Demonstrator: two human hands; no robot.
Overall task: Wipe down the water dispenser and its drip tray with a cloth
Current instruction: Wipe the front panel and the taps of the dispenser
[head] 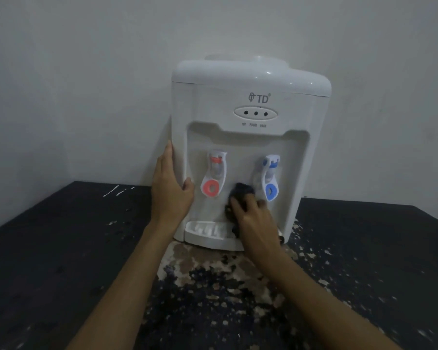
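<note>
A white tabletop water dispenser [250, 102] stands against the wall, with a red tap [213, 178] on the left and a blue tap [270, 180] on the right. My left hand [171, 188] holds the dispenser's left front edge, thumb wrapped onto its front. My right hand [253, 221] presses a dark cloth [243, 192] against the recessed panel between the two taps. Below it sits the white drip tray [205, 232], its right end hidden behind my right hand and the hanging cloth.
The dispenser rests on a dark table [61, 248] whose surface is worn and flaking pale in front of the tray. A plain light wall [86, 72] rises right behind it. The table's back edge runs along the wall.
</note>
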